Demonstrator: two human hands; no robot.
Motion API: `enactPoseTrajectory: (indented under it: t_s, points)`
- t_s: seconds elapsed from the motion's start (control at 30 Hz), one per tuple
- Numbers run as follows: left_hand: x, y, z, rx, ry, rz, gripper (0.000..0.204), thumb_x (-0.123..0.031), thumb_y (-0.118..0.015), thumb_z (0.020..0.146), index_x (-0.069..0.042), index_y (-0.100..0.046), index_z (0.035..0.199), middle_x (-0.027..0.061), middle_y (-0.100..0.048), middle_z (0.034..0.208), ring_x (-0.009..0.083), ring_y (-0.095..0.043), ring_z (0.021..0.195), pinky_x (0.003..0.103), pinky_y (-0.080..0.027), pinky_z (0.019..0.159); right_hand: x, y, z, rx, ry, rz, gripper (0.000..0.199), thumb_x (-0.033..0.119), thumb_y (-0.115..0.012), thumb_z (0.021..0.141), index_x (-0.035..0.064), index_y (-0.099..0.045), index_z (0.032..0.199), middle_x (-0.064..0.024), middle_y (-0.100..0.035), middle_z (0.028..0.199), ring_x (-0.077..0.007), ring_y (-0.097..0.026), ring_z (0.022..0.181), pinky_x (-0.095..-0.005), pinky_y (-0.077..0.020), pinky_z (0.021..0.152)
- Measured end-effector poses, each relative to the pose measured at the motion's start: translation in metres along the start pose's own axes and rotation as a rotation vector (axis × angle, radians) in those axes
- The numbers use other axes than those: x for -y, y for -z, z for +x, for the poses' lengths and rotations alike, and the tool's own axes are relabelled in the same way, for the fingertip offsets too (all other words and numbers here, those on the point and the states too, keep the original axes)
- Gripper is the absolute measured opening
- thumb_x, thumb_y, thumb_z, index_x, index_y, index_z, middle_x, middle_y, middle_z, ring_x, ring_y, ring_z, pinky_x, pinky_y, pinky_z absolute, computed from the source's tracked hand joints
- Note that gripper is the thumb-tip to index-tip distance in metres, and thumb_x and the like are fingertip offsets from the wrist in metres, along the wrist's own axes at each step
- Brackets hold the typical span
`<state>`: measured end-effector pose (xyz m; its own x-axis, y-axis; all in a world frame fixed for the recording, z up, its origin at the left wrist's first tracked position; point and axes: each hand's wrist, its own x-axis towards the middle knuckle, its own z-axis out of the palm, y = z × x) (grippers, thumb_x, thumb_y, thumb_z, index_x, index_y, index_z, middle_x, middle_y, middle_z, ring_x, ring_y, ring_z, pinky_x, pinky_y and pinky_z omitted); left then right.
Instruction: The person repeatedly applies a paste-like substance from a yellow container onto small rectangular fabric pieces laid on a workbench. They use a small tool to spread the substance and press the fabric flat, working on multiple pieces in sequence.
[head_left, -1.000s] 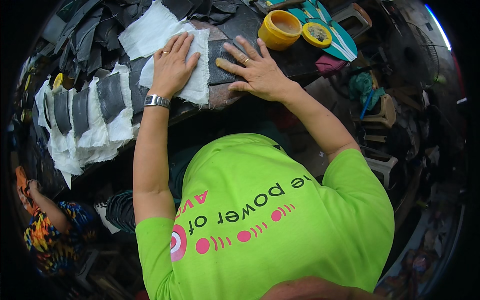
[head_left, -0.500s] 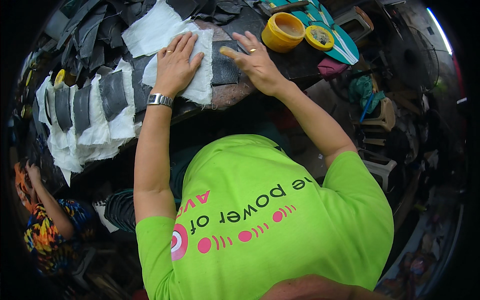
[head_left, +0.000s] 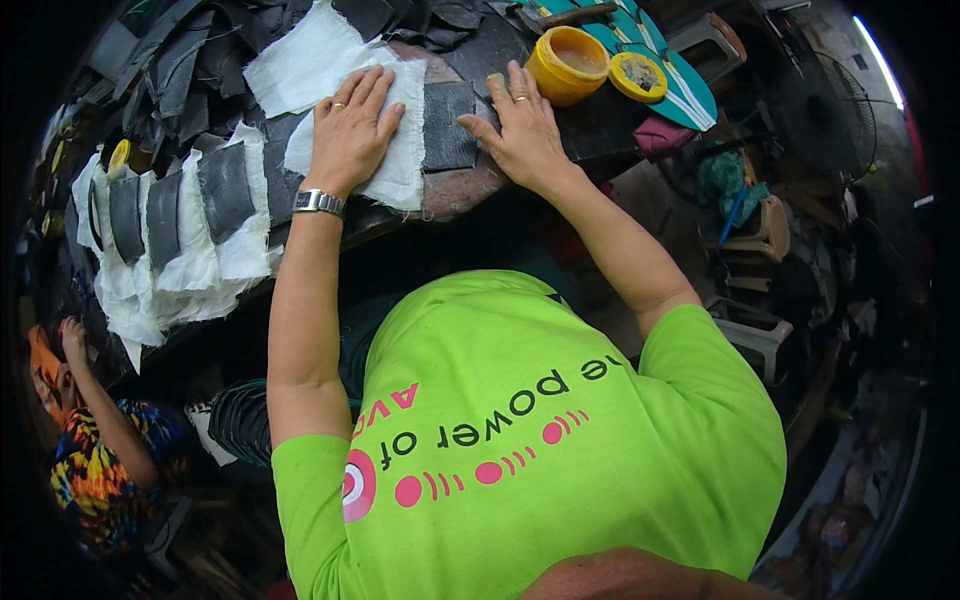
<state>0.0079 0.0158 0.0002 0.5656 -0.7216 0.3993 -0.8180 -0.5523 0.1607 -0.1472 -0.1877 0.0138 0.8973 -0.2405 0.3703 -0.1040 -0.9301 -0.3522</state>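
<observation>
My left hand [head_left: 352,130] lies flat, fingers stretched, on a white piece of cloth [head_left: 408,175] with frayed edges. A dark rectangular piece [head_left: 450,128], like rubber or leather, lies at the cloth's right edge. Just right of that piece is my right hand [head_left: 525,135], fingers spread with nothing in them; its thumb tip is close to the piece, and I cannot tell whether they touch. A yellow pot [head_left: 553,88] of brownish, glue-like stuff stands open beyond my right hand. Beside the pot is its yellow lid [head_left: 638,78], smeared with residue.
White cloths with dark patches [head_left: 227,190] overlap along the left table edge. Dark scraps [head_left: 175,75] are heaped at the far left. Teal sole-shaped sheets [head_left: 690,80] and a maroon item [head_left: 662,138] lie right. A co-worker's arm [head_left: 110,420] shows at the lower left.
My right hand has shifted to the right, off the dark piece, and its fingers now point more away from me. My left hand stays on the cloth. The co-worker's hand has risen slightly.
</observation>
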Motion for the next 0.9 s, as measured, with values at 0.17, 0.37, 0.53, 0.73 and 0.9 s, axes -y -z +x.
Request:
enactPoseTrajectory:
  t_s: [0.17, 0.37, 0.53, 0.73, 0.9]
  points:
    - [0.0, -0.001, 0.0, -0.027, -0.015, -0.003, 0.053, -0.042, -0.045, 0.1, -0.015, -0.049, 0.145, 0.0035, -0.046, 0.153, 0.0204, -0.038, 0.142, 0.041, -0.028, 0.11, 0.002, 0.017, -0.017, 0.094, 0.222, -0.119, 0.075, 0.066, -0.043, 0.096, 0.0127, -0.042, 0.15, -0.02, -0.027, 0.16, -0.0409, -0.014, 0.151, -0.0627, -0.0127, 0.118]
    - [0.001, -0.001, -0.001, -0.041, -0.023, -0.012, 0.053, -0.043, -0.046, 0.1, -0.014, -0.05, 0.145, 0.0044, -0.047, 0.153, 0.0211, -0.038, 0.142, 0.042, -0.029, 0.108, 0.007, 0.04, -0.045, 0.267, 0.429, -0.087, 0.061, 0.06, -0.051, 0.096, 0.0229, -0.05, 0.145, -0.0143, -0.032, 0.159, -0.0366, -0.015, 0.151, -0.0627, -0.0135, 0.118]
    - [0.0, -0.002, 0.0, -0.045, -0.025, 0.004, 0.055, -0.044, -0.048, 0.099, -0.014, -0.049, 0.145, 0.005, -0.046, 0.153, 0.0217, -0.038, 0.142, 0.042, -0.029, 0.108, 0.0, 0.044, -0.028, 0.228, 0.224, 0.847, 0.044, 0.051, -0.047, 0.102, 0.0208, -0.071, 0.123, -0.0164, -0.044, 0.152, -0.0365, -0.03, 0.145, -0.0517, -0.0211, 0.117]
    - [-0.002, 0.002, 0.001, 0.047, 0.012, 0.037, 0.058, -0.048, -0.045, 0.1, -0.018, -0.043, 0.15, 0.0024, -0.04, 0.157, 0.02, -0.033, 0.145, 0.04, -0.026, 0.112, 0.007, 0.003, 0.021, 0.16, 0.203, 0.107, 0.055, 0.059, -0.033, 0.103, 0.0262, -0.058, 0.14, -0.0165, -0.032, 0.159, -0.0385, -0.015, 0.151, -0.0617, -0.0092, 0.118]
    - [-0.002, 0.003, -0.001, 0.045, 0.017, 0.013, 0.058, -0.047, -0.046, 0.1, -0.018, -0.043, 0.15, 0.0028, -0.04, 0.157, 0.0203, -0.034, 0.145, 0.04, -0.026, 0.112, 0.004, -0.009, 0.022, 0.187, 0.075, -0.11, 0.069, 0.067, -0.035, 0.098, 0.0235, -0.044, 0.151, -0.0181, -0.023, 0.162, -0.0381, -0.009, 0.153, -0.0636, -0.0077, 0.118]
